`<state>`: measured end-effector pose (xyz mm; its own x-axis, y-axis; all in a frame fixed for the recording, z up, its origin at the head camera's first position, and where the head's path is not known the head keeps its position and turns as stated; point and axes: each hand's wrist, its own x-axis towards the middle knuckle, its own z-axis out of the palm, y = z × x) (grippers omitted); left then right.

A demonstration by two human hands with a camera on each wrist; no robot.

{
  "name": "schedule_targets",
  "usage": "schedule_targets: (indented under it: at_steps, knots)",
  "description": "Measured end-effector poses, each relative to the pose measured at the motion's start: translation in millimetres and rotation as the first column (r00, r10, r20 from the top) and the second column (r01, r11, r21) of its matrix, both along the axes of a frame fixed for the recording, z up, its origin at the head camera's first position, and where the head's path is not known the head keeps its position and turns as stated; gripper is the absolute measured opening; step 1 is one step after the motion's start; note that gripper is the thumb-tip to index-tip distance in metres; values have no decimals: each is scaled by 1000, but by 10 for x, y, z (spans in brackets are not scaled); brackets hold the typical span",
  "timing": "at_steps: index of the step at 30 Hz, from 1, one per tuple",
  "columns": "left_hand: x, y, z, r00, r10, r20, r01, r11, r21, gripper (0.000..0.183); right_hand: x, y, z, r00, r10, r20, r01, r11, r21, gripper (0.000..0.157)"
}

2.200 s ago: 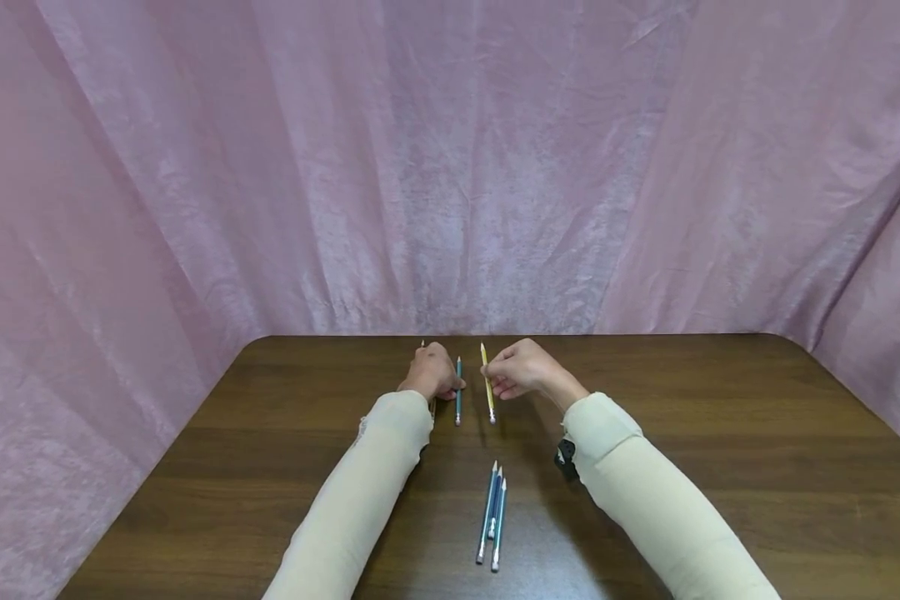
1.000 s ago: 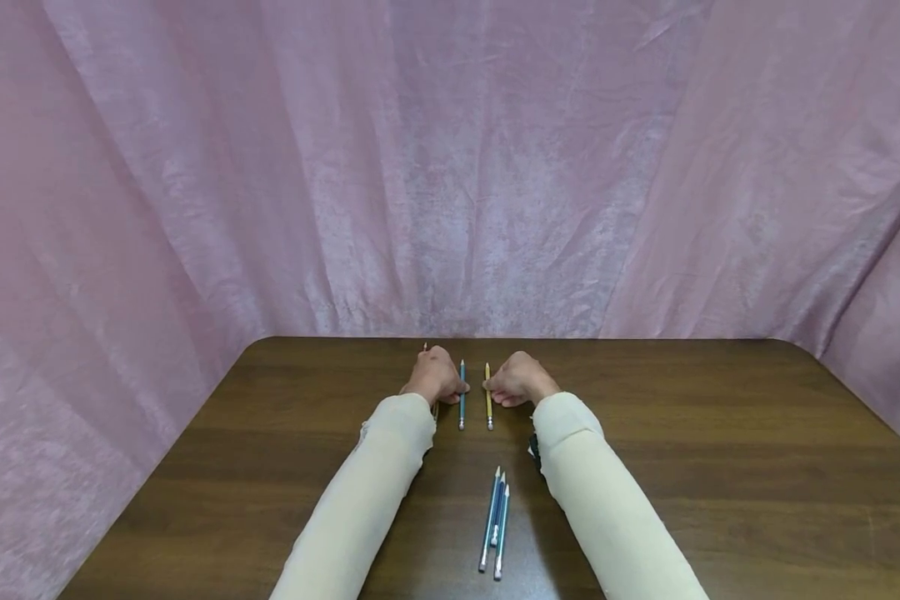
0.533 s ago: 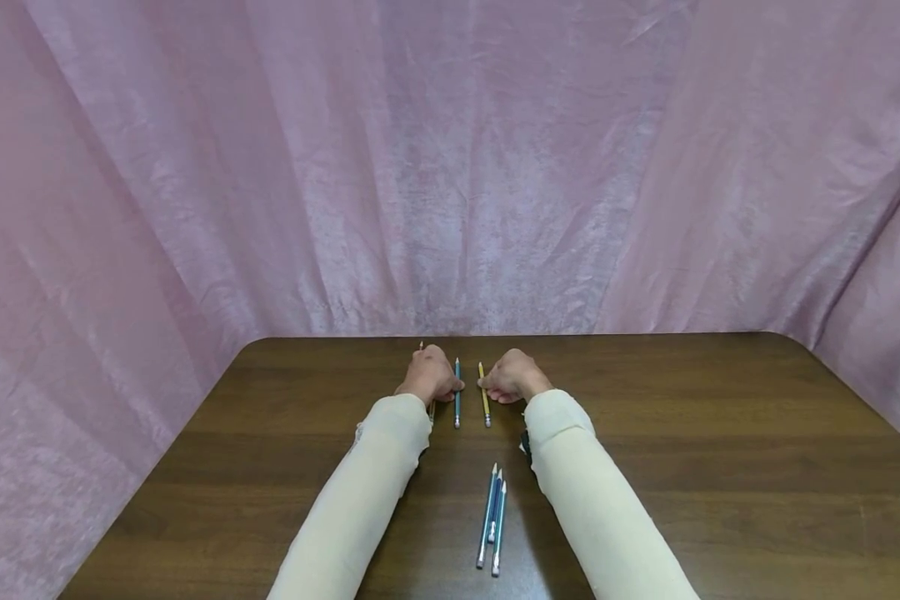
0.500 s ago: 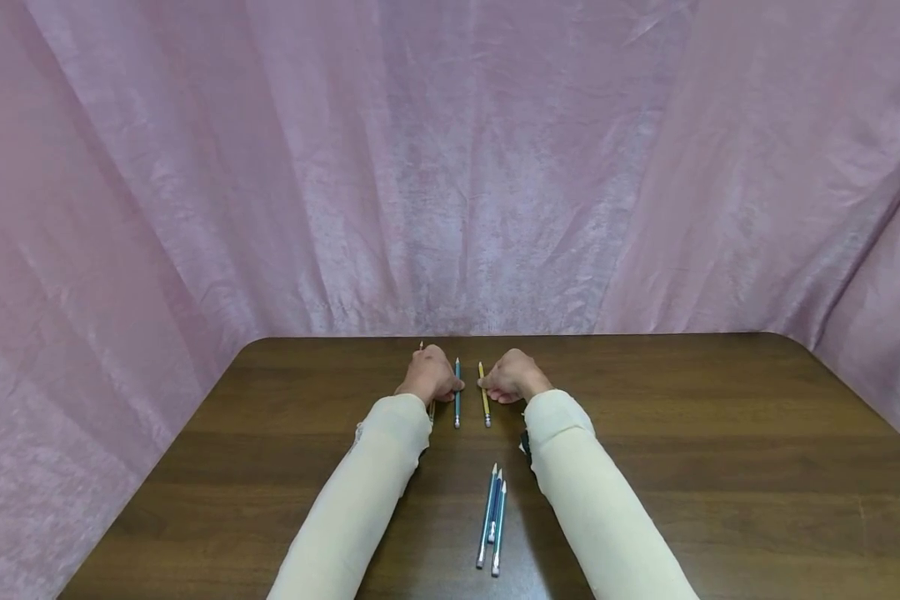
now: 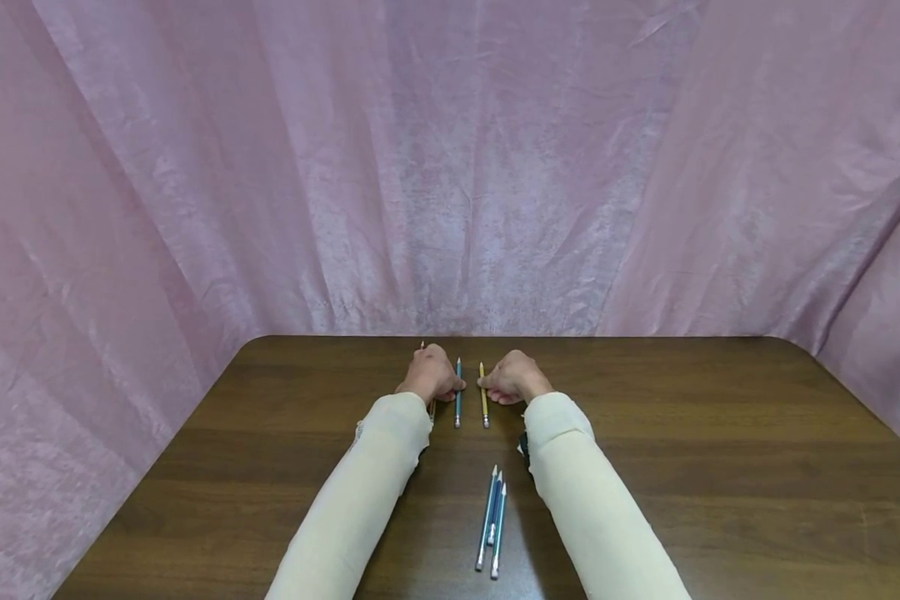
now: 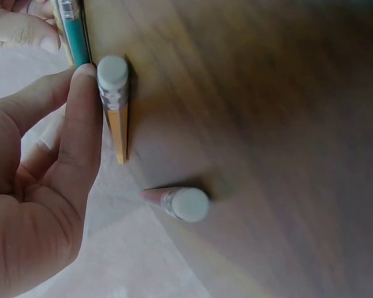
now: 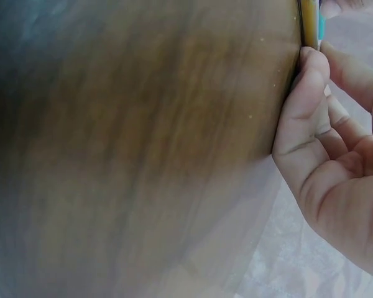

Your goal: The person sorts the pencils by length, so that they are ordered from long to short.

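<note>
At the far middle of the table, my left hand [image 5: 429, 373] pinches a teal pencil [image 5: 457, 410] between thumb and fingers. Facing it, my right hand [image 5: 517, 377] pinches a yellow pencil [image 5: 485, 408]. The two pencils lie nearly parallel, a small gap apart, points away from me and erasers toward me. Beside the left fingers in the left wrist view lies an orange pencil [image 6: 118, 133] with a white eraser. A reddish pencil [image 6: 155, 195] lies farther out. From the head, the left hand and sleeve hide most of those two.
Nearer me on the brown wooden table [image 5: 720, 433] lies a loose group of blue and teal pencils [image 5: 498, 525], between the two forearms. A pink curtain [image 5: 450, 167] hangs behind the table's far edge.
My right hand has brought the yellow pencil down and toward me, setting it alongside the teal one. Since half a second ago it has straightened slightly. The left hand has barely moved.
</note>
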<state>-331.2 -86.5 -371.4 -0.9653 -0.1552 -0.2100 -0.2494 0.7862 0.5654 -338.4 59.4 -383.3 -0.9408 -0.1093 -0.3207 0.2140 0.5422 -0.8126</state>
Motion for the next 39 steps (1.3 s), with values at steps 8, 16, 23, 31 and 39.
schedule_targets:
  at_steps: [8, 16, 23, 31, 39]
  knots:
    - [-9, 4, 2, 1000, -21, -9, 21, 1000, -16, 25, 59, 27, 57, 1000, 9, -7, -9, 1000, -29, 13]
    - [0, 39, 19, 1000, -8, -20, 9, 1000, 26, 24, 48, 78, 62, 1000, 18, -2, -18, 999, -41, 14]
    - [22, 73, 69, 999, -8, -46, 10, 999, 43, 20, 24, 165, 72, 997, 75, 7, -74, 994, -75, 18]
    - [116, 75, 176, 992, -92, -91, 96, 995, 39, 18, 71, 278, 114, 989, 146, -17, -147, 986, -84, 26]
    - [360, -62, 247, 967, -166, -195, 233, 885, 404, 9, 210, 411, 251, 959, 245, -141, -252, 967, -33, 29]
